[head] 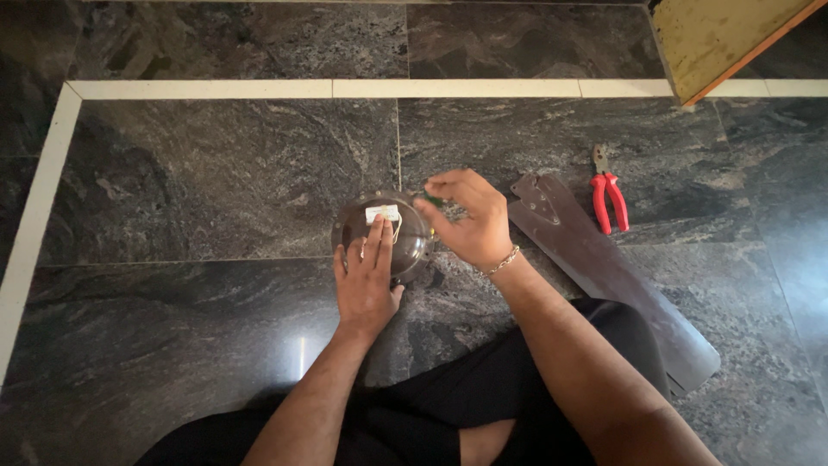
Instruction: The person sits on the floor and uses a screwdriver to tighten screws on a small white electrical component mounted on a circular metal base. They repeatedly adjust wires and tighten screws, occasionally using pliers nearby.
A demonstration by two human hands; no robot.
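Note:
A round dark fan motor housing (412, 244) lies on the dark stone floor in front of me, with a small white part and wires on top. My left hand (366, 278) rests flat on it, fingers pressing near the white part. My right hand (470, 220) is at the housing's right edge, its fingers pinched around a small green-handled tool (433, 200), mostly hidden by the fingers. A bracelet sits on my right wrist.
A long grey-brown fan blade (608, 276) lies on the floor to the right, running toward my knee. Red-handled pliers (609, 198) lie just beyond it. A yellowish board (724, 34) stands at the top right. My crossed legs fill the bottom.

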